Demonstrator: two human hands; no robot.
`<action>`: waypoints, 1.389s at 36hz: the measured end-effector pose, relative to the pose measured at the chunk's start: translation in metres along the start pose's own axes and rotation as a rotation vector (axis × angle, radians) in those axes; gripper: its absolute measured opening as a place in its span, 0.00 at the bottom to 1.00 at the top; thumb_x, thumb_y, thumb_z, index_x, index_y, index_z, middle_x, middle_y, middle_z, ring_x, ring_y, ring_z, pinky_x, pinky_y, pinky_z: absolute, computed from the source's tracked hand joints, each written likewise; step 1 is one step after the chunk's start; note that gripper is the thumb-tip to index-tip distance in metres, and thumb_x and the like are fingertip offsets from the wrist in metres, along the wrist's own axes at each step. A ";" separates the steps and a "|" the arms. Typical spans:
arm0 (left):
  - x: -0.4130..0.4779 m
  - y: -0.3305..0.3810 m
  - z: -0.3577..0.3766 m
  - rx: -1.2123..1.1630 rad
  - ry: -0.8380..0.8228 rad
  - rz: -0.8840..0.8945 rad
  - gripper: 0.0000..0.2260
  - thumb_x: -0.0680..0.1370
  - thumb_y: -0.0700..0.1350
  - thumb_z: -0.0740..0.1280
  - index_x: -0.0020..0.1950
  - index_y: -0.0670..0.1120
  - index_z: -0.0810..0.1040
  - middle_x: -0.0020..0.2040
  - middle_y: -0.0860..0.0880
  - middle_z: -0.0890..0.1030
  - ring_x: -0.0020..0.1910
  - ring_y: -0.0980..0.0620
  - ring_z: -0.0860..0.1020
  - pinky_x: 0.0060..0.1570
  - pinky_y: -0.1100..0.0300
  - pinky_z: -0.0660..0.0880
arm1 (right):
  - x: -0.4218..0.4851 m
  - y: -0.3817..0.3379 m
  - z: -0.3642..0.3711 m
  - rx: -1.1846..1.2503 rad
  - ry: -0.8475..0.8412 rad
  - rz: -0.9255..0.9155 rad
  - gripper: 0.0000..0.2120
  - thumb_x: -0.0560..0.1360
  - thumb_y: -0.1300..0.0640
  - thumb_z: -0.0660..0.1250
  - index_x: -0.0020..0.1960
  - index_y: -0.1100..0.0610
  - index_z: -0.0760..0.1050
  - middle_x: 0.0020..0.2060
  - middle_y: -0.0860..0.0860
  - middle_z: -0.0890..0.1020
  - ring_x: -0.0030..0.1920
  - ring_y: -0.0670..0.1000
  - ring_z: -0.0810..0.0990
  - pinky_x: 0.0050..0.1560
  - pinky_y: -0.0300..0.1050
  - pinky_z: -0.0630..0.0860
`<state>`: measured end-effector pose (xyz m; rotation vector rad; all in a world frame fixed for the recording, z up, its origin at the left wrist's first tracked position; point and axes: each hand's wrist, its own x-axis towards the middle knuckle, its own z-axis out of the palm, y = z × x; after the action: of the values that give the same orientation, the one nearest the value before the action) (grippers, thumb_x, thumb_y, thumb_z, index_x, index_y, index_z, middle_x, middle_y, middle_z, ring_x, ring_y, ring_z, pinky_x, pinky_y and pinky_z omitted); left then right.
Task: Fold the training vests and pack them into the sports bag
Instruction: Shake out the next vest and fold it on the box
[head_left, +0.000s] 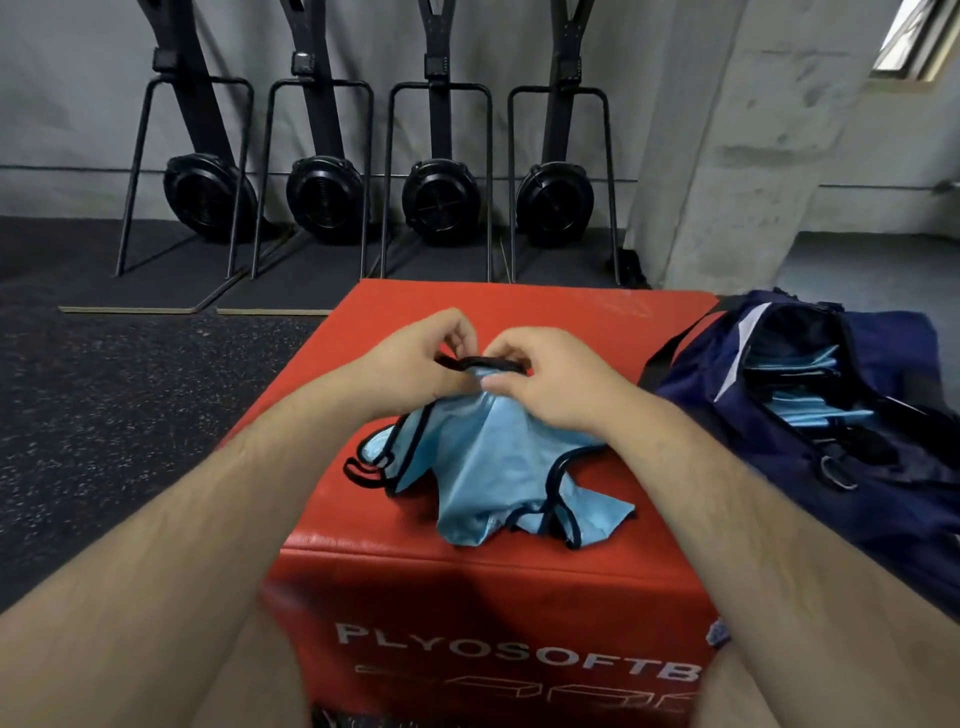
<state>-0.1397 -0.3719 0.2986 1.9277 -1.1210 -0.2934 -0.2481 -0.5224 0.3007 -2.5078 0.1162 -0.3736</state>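
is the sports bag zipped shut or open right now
Open. The sports bag gapes at the top, and folded light blue vests show inside it.

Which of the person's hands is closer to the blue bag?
Right. The right hand pinches the vest on the side toward the bag; the left hand pinches it beside that, farther from the bag.

1. A light-blue training vest (498, 462) with black trim was pinched at its upper edge by the left hand (415, 364) and the right hand (545, 382).
2. Its lower part was draped on a red plyo box (467, 587).
3. Folded blue vests (800, 384) were seen inside an open navy sports bag (841, 452) beside the box.
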 end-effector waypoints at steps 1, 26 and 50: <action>0.002 -0.002 -0.001 0.035 0.008 -0.011 0.14 0.71 0.39 0.76 0.48 0.50 0.73 0.44 0.55 0.77 0.35 0.57 0.74 0.36 0.61 0.72 | 0.001 0.003 -0.003 0.000 0.049 -0.004 0.03 0.75 0.55 0.72 0.48 0.50 0.79 0.39 0.44 0.81 0.40 0.44 0.79 0.42 0.38 0.73; 0.011 -0.003 0.020 0.122 0.174 0.080 0.07 0.74 0.38 0.68 0.44 0.49 0.74 0.36 0.57 0.76 0.32 0.66 0.73 0.34 0.71 0.67 | -0.006 0.012 0.004 -0.116 0.243 -0.082 0.09 0.77 0.59 0.66 0.55 0.51 0.79 0.45 0.44 0.82 0.50 0.50 0.79 0.60 0.47 0.72; 0.019 0.003 0.034 0.097 0.136 0.150 0.07 0.77 0.44 0.72 0.41 0.45 0.78 0.32 0.57 0.75 0.29 0.64 0.72 0.32 0.71 0.66 | -0.007 0.011 -0.011 -0.122 0.086 -0.026 0.13 0.76 0.58 0.70 0.60 0.52 0.78 0.53 0.48 0.79 0.54 0.48 0.76 0.56 0.41 0.70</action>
<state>-0.1501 -0.4072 0.2846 1.9048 -1.1998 -0.0262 -0.2580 -0.5358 0.3013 -2.6161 0.1447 -0.4993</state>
